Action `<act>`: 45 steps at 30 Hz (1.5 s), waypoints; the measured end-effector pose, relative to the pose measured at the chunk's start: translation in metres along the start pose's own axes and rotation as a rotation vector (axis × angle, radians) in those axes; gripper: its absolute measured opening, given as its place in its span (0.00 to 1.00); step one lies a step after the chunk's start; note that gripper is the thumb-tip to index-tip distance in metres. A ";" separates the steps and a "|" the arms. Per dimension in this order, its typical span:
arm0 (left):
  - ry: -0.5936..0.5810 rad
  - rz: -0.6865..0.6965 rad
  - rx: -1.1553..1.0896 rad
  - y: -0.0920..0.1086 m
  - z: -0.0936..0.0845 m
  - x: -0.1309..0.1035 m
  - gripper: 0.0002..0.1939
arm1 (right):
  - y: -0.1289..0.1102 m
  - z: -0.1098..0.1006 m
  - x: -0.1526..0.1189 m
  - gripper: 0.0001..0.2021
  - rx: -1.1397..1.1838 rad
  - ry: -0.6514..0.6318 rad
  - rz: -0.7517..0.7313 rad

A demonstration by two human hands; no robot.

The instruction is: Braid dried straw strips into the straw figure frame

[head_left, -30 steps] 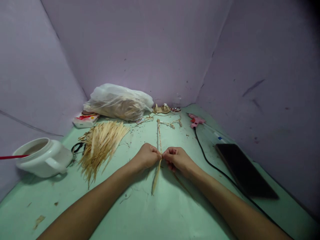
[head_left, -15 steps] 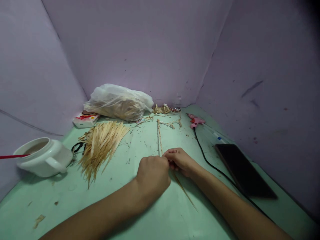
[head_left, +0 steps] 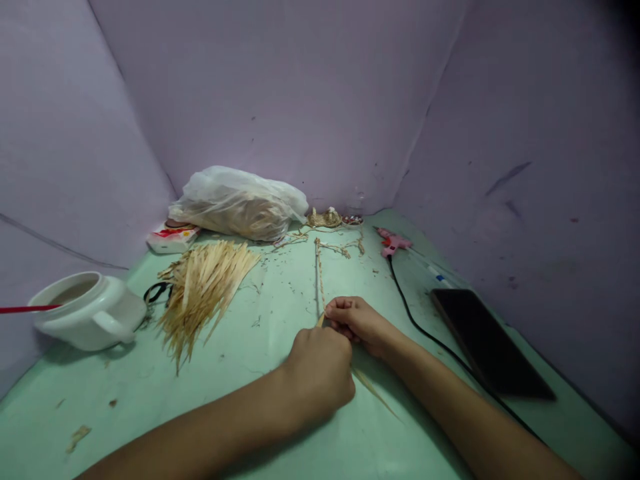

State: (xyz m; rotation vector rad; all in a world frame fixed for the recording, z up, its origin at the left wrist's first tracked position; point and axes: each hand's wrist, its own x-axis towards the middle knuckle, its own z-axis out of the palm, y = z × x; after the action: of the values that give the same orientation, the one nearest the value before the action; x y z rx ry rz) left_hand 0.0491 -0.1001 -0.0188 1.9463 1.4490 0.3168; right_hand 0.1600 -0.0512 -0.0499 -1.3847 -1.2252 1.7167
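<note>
A thin twisted straw cord (head_left: 321,277) runs up the middle of the green table from my hands to a knotted end. My right hand (head_left: 356,321) pinches the cord's near end between thumb and fingertips. Just below and left of it, my left hand (head_left: 320,367) is closed in a fist around a straw strand, its fingers hidden under the back of the hand. A flat bit of strand shows above that fist, and a loose tail (head_left: 375,392) pokes out to its right.
On the left lie a straw bundle (head_left: 205,287) and a white pot (head_left: 90,313) with a red stick. Behind are a plastic bag (head_left: 237,207), a small box (head_left: 173,239) and woven pieces (head_left: 324,218). At right are a pink glue gun (head_left: 393,241), its black cord and a dark tablet (head_left: 490,340).
My left hand has slid a little down and to the right, drawing away from the right fingertips. My right hand stays nearly in place on the cord.
</note>
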 end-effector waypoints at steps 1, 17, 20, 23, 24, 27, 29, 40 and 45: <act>0.027 0.030 0.080 -0.001 -0.007 0.003 0.06 | 0.000 0.000 0.000 0.04 0.007 -0.004 -0.008; -0.153 -0.284 -0.755 -0.032 -0.022 0.043 0.04 | 0.000 -0.005 0.005 0.05 -0.219 -0.055 -0.116; -0.102 -0.259 -0.562 -0.037 -0.024 0.047 0.06 | 0.000 -0.009 0.004 0.05 -0.505 0.001 -0.293; -0.043 -0.230 -0.400 -0.041 -0.021 0.050 0.06 | -0.001 -0.010 -0.003 0.06 -0.839 0.072 -0.481; -0.016 -0.209 -0.378 -0.042 -0.019 0.051 0.06 | -0.001 -0.010 -0.005 0.08 -0.926 0.093 -0.517; 0.042 -0.148 -0.399 -0.044 -0.016 0.051 0.07 | -0.003 -0.007 -0.012 0.09 -1.094 0.157 -0.545; 0.068 -0.149 -0.412 -0.043 -0.014 0.050 0.07 | -0.005 -0.004 -0.015 0.09 -1.156 0.200 -0.527; 0.024 -0.344 -0.719 -0.028 -0.015 0.042 0.10 | -0.008 0.010 -0.030 0.10 -1.232 0.215 -0.408; -0.014 -0.337 -0.782 -0.026 -0.018 0.040 0.08 | -0.005 0.016 -0.031 0.10 -1.222 0.177 -0.450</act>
State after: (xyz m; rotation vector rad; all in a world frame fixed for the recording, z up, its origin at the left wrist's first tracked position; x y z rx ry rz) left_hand 0.0339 -0.0530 -0.0301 1.0628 1.3368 0.6019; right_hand 0.1527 -0.0811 -0.0322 -1.5901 -2.3958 0.4209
